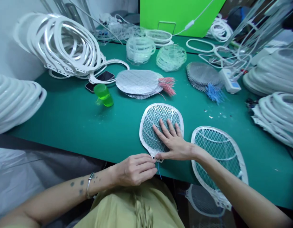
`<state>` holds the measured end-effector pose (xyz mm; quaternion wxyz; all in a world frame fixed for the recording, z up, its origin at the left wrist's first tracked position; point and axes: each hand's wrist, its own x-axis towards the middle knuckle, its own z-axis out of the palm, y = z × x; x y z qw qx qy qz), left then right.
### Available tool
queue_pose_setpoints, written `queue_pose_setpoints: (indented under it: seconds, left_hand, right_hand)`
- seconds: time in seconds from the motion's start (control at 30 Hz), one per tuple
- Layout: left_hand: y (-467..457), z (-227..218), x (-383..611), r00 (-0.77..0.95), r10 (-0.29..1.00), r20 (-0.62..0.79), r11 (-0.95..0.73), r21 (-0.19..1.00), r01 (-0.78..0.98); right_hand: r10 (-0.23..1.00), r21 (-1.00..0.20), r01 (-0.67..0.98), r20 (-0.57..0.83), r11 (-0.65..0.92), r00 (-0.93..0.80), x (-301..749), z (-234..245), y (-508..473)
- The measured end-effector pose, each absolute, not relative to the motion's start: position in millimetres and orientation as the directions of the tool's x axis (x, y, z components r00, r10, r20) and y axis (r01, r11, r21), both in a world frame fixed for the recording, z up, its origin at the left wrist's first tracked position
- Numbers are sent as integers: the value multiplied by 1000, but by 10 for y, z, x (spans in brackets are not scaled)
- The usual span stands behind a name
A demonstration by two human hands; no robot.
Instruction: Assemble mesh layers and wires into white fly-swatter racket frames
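Note:
A white oval racket frame with metal mesh [158, 117] lies flat on the green table [72, 120] near its front edge. My right hand [172, 141] lies flat on the mesh, fingers stretched and spread. My left hand [137, 168] is closed in a pinch at the frame's narrow bottom end, fingertips on thin wires [158, 166], one of them blue, that hang over the table edge. A second meshed frame [220, 155] lies under my right forearm, jutting past the edge.
Piles of white frames [63, 44] stand at the left, back and right [277, 110]. Mesh stacks with pink wires [141, 82] and blue wires [205, 77], a green bottle [103, 95], a phone [100, 79] and a power strip [229, 82] sit further back.

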<state>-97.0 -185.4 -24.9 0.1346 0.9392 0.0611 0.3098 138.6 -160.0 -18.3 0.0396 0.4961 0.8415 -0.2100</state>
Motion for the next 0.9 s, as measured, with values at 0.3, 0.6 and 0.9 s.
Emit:
queue_pose_setpoints:
  seconds: [0.3,0.6,0.9]
  left_hand:
    - [-2053,-266,-777,744,408,529,-901,363,236]
    - [-2137,-343,-821,725,381,574,-913,358,196]
    - [-1015,273,-831,848,527,55,-644,676,357]
  right_hand:
    - [822,-288,873,-315,394,-475,1356,-151,-1608]
    - [848,-243,896,-305,371,-434,1317,-182,-1632]
    - [797,-330,885,-406,327,-446,1317,-18,-1570]
